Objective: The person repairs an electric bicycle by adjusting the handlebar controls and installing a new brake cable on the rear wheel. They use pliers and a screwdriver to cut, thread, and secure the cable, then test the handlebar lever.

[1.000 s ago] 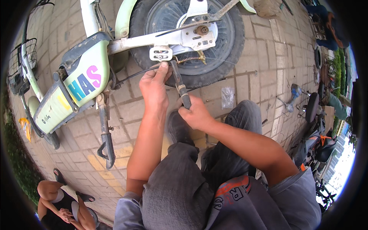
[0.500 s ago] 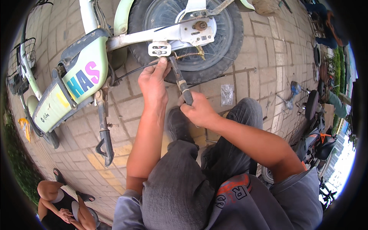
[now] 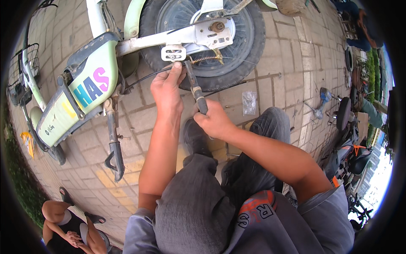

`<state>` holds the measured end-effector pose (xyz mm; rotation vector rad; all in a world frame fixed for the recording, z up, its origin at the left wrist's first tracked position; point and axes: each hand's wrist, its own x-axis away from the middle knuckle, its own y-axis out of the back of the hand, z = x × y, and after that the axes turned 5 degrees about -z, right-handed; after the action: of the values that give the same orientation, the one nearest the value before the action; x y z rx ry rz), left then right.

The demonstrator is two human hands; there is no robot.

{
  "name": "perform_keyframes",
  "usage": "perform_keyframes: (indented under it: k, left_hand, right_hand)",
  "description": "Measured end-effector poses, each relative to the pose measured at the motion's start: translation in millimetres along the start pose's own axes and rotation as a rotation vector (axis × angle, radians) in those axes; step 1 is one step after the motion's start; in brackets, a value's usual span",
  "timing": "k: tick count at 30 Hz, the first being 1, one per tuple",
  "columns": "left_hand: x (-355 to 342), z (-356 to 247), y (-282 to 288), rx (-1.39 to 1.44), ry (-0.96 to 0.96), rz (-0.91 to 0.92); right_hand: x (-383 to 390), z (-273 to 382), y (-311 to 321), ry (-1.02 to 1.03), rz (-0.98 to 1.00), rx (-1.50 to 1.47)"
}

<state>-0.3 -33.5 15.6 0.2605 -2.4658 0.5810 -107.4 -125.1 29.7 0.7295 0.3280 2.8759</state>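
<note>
A pale green and white two-wheeler lies on its side, its rear wheel [image 3: 253,55] ahead of me. Just below a slotted white bracket [image 3: 173,53], my left hand [image 3: 167,91] is closed in a pinch around a black cable [image 3: 146,78] that runs in from the left. My right hand [image 3: 215,120] grips a pair of worn pliers [image 3: 195,86] by the dark handles. The pliers' jaws reach up beside my left fingertips, near the cable end and a coppery spring [image 3: 205,59]. Exactly what the jaws touch is too small to tell.
A small clear plastic bag [image 3: 249,103] lies on the paving right of the pliers. The kickstand [image 3: 114,144] sticks out at the left. Someone sits at the lower left, hands clasped [image 3: 72,238]. Parked two-wheelers [image 3: 353,156] and a blue-grey part [image 3: 325,97] are at the right.
The wheel, both hands and the pliers appear slightly further left in the view. Both hands keep the same grips.
</note>
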Motion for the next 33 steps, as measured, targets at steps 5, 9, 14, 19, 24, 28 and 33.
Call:
perform_keyframes:
  k: [5, 9, 14, 19, 24, 28, 33]
  left_hand:
    - [-4, 1, 6, -0.019, -0.015, -0.012]
    - [-7, 4, 13, 0.015, -0.022, 0.002]
    - [-4, 2, 7, 0.023, -0.017, 0.012]
    - [-3, 2, 2, -0.022, -0.002, -0.005]
    - [-7, 3, 7, 0.003, -0.022, -0.013]
    - [-5, 3, 9, -0.001, -0.016, -0.033]
    - [-2, 2, 2, 0.007, -0.029, 0.003]
  right_hand:
    - [-2, 29, 15, -0.191, 0.110, 0.048]
    - [-15, 102, 40, -0.702, 0.281, -0.056]
    - [0, 41, 17, -0.359, 0.160, 0.040]
    - [-5, -18, -3, 0.147, -0.075, 0.033]
    - [-3, 66, 30, -0.417, 0.220, 0.028]
    - [-13, 89, 36, -0.624, 0.286, -0.015]
    - [2, 10, -2, -0.071, -0.009, -0.038]
